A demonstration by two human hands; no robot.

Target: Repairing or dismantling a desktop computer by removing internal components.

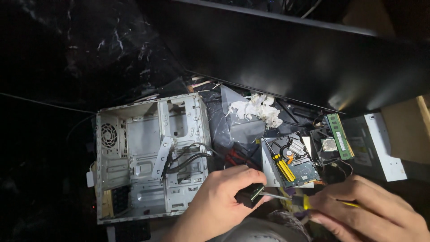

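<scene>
The gutted computer case [150, 157] is lying open, its bare grey sheet metal, fan grille and a few loose black cables showing; judging by that, the stripping looks well along, with small-part work left. Right of the case, a circuit-board drive [293, 161] is sitting with a yellow-and-black screwdriver [282, 165] resting on it, and further right a green memory stick [339, 136]. Just below the case's right corner, the left hand [219, 201] is pinching a small dark component [251, 194], while the right hand [369, 210] is gripping a yellow-handled screwdriver [286, 197], its tip touching that component.
</scene>
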